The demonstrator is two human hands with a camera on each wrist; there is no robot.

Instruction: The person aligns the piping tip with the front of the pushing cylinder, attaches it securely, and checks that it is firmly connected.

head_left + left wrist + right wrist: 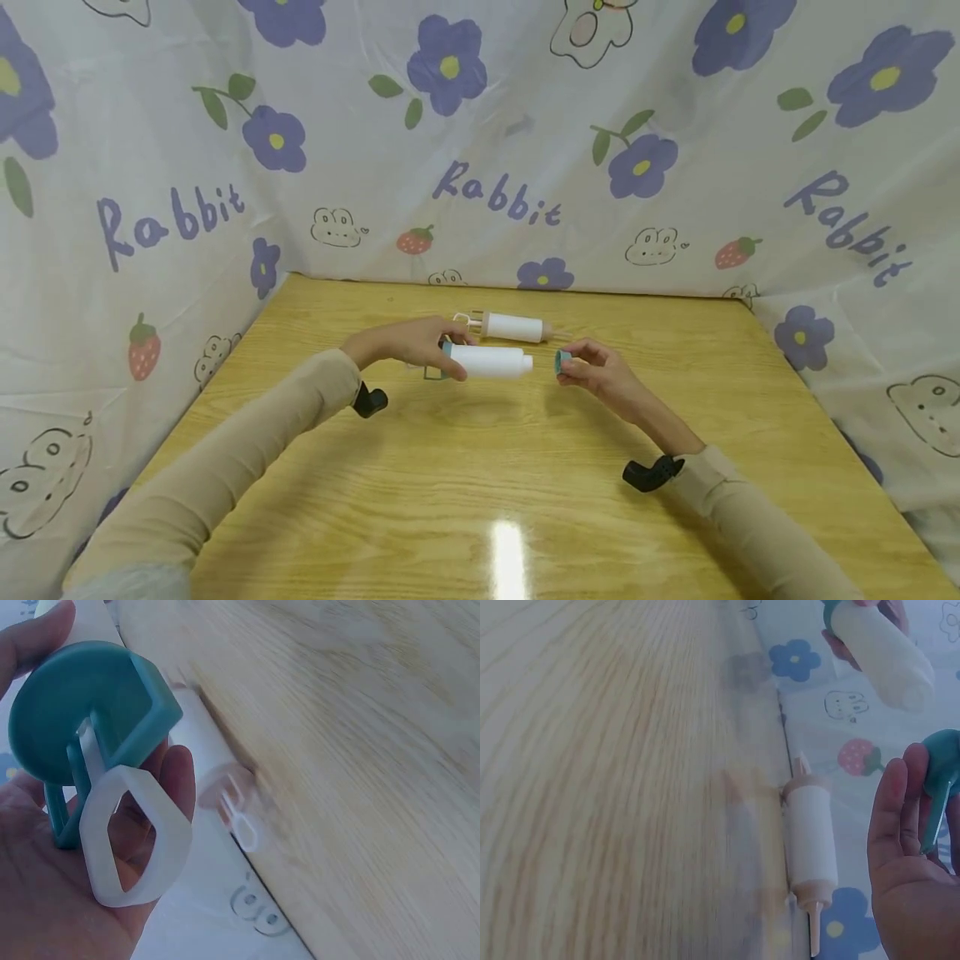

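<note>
In the head view my left hand (408,340) grips a large syringe with a white barrel (491,362) by its teal end, holding it level above the table. The left wrist view shows that teal end cap (52,712) with a white loop plunger handle (178,825) sticking out. The barrel's narrow bare tip points at my right hand (607,382). There, fingers and thumb pinch a teal nozzle cap (562,362), apart from the tip by a small gap. In the right wrist view a thin spout runs from the nozzle cap (941,761).
A second syringe (513,327), with a white barrel and beige ends, lies on the wooden table (420,500) just behind the hands. Its nozzle points right. A printed cloth (495,242) with flowers and rabbits hangs round the back and sides.
</note>
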